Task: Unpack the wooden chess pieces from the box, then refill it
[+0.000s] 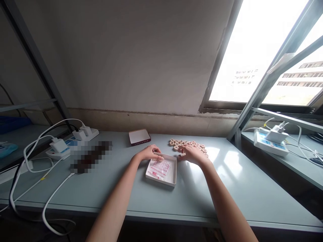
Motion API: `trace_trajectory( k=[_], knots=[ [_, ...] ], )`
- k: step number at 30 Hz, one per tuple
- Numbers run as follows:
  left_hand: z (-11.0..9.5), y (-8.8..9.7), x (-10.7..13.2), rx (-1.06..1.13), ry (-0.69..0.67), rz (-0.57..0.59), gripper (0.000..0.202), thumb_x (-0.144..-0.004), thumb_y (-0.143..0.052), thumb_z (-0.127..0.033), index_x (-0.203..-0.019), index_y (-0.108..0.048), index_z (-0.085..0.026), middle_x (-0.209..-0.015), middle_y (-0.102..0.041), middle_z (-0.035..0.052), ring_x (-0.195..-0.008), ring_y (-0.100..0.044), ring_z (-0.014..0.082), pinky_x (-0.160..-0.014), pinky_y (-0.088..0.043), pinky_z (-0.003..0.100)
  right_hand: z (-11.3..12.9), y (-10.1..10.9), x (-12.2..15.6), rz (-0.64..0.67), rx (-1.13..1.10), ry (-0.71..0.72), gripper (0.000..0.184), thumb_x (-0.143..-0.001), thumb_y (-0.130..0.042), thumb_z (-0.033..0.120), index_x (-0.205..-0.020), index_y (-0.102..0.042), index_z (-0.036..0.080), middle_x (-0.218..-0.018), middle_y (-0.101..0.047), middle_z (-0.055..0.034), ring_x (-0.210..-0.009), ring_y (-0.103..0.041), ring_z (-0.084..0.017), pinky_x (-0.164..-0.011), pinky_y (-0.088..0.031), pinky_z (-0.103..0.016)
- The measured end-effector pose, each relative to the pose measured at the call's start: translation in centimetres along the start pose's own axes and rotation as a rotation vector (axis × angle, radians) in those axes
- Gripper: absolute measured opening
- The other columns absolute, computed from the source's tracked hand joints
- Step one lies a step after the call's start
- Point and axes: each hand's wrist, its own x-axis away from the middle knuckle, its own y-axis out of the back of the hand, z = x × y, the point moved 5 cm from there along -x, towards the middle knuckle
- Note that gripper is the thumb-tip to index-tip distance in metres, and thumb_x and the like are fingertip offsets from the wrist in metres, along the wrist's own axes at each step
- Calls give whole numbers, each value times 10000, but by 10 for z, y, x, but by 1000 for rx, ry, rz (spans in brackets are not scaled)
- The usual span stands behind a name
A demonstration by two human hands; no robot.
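Observation:
A shallow white box [161, 179] lies open on the grey table [227, 195], with a folded clear sheet printed in red [159, 167] inside it. My left hand [149, 152] rests curled on the box's far left corner. My right hand [191, 153] lies over the near edge of a cluster of several round wooden game pieces [188, 144], fingers bent down onto them. Whether it grips a piece is hidden.
The box's dark red lid [139, 136] lies behind the left hand. Power strips with white chargers and cables [63, 144] sit at the left, another strip [271, 141] on the right table. A blurred dark object [89, 156] lies left of the box.

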Motion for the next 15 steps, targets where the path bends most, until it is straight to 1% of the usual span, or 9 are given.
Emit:
trace_trajectory(
  k=[2,3,5,7,11,13,15],
  knots=[
    [1,-1,-1,-1,-2,-2,421,-573,-715,-519,-849,-657,-206,-1018,-543,68,-947,-520,240,-773,-413,311,-9,-6,1,82,18,-29,255,-740,-637,283,-992,-641,242,-982,-667,-43,-872,-599,-222,-677,-381,-281],
    [1,-1,-1,-3,-4,-2,413,-575,-714,-514,-842,-654,-205,-1006,-547,67,-944,-520,241,-772,-412,312,-10,-8,1,89,28,-21,234,-750,-625,285,-980,-649,249,-963,-672,-41,-857,-601,-222,-680,-381,-288],
    [0,0,0,-8,-8,0,397,-583,-709,-508,-826,-649,-201,-984,-553,64,-931,-522,240,-762,-411,310,-6,-9,0,60,45,30,180,-771,-607,317,-931,-666,260,-902,-681,-30,-839,-602,-225,-713,-378,-308],
    [-1,0,0,-7,-11,1,390,-587,-705,-506,-814,-645,-196,-975,-556,63,-913,-526,234,-749,-411,307,0,-6,-1,0,62,65,160,-781,-598,361,-879,-673,258,-852,-682,-25,-830,-601,-227,-751,-369,-329],
    [-2,0,0,2,-24,0,381,-596,-695,-505,-798,-644,-187,-957,-564,63,-875,-532,222,-719,-411,301,7,6,-1,-155,29,64,197,-811,-552,413,-850,-656,251,-890,-665,-25,-835,-591,-212,-761,-364,-318],
    [-2,0,-1,1,-39,5,378,-600,-691,-509,-785,-647,-182,-933,-569,60,-854,-533,216,-709,-409,298,14,7,0,-144,-51,122,208,-808,-551,433,-879,-647,263,-921,-651,-17,-847,-585,-196,-732,-375,-287],
    [-1,-1,-1,-6,-50,6,382,-602,-688,-515,-778,-652,-178,-914,-570,58,-831,-534,209,-702,-407,297,24,3,0,-79,-112,203,219,-786,-578,445,-902,-644,271,-922,-640,-12,-823,-581,-181,-688,-383,-266]
  ],
)
